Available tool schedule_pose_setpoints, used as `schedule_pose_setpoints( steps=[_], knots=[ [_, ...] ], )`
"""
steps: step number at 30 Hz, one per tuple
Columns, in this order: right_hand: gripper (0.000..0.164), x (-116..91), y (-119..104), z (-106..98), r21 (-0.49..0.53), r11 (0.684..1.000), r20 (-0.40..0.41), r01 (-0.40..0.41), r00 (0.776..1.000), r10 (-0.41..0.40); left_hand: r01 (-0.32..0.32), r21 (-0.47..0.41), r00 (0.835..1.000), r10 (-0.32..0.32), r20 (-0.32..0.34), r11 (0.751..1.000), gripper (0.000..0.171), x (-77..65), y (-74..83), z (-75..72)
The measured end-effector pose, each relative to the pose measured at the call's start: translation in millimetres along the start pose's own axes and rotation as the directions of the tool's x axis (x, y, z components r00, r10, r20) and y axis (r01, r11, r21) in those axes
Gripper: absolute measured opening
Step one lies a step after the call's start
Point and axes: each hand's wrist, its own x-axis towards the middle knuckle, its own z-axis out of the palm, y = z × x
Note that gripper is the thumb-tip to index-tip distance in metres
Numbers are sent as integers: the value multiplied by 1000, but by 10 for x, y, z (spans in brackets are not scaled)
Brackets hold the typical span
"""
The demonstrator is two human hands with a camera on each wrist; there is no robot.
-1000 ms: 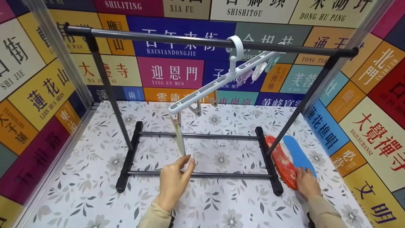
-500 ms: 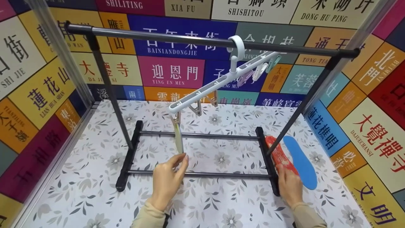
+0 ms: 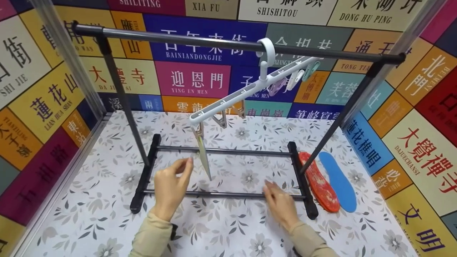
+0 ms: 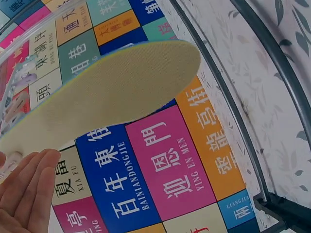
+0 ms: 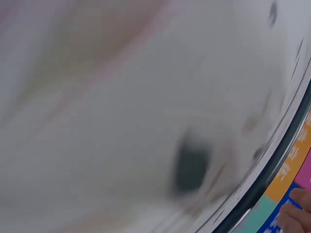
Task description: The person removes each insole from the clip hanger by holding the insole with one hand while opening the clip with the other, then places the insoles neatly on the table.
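Note:
A pale yellowish insole (image 3: 204, 157) hangs from a beige clip (image 3: 198, 131) at the near end of a white clip hanger (image 3: 225, 103). Seen from the left wrist, the insole's broad face (image 4: 131, 85) spans the picture. My left hand (image 3: 172, 185) is just left of the insole, apart from it and holding nothing; its fingers (image 4: 41, 177) are fairly straight in that wrist view. By the rack's front lower bar, my right hand (image 3: 280, 203) is empty with loosely bent fingers. To its right a red insole (image 3: 321, 187) and a blue insole (image 3: 339, 184) lie side by side.
The hanger hooks over the top bar of a black rack (image 3: 178, 38). Further clips, purple, white and green (image 3: 310, 71), line its far half. Floral cloth (image 3: 228, 228) covers the surface, and printed panels (image 3: 192, 78) wall it in. Most of the right wrist view is blurred.
My left hand has let go of the hanging insole's lower end and drawn left. My right hand has left the red insole and moved left, leaving both loose insoles lying there.

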Motion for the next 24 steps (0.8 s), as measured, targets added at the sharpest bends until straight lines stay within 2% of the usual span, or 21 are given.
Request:
schedule_pose_setpoints(
  steps=[3, 6, 14, 21, 24],
  knots=[
    [50, 27, -182, 130, 13, 1000, 90, -26, 996, 25, 16, 19, 1000, -16, 6, 1000, 21, 49, -67, -9],
    [53, 67, -334, 233, 7, 1000, 127, -10, 992, 9, 34, 42, 999, -34, 13, 999, 23, 86, -128, -10],
    [63, 192, -725, 413, 2, 997, 182, 74, 980, -73, 81, 94, 996, -83, 16, 992, 27, 216, -245, -13],
    [74, 339, -1087, 581, 33, 985, 192, 171, 966, -174, 75, 92, 997, -75, -2, 993, 25, 353, -258, -13],
    [79, 395, -1211, 660, 23, 981, 199, 191, 961, -191, 76, 87, 997, -76, -10, 993, 25, 401, -260, -23]
  ],
)
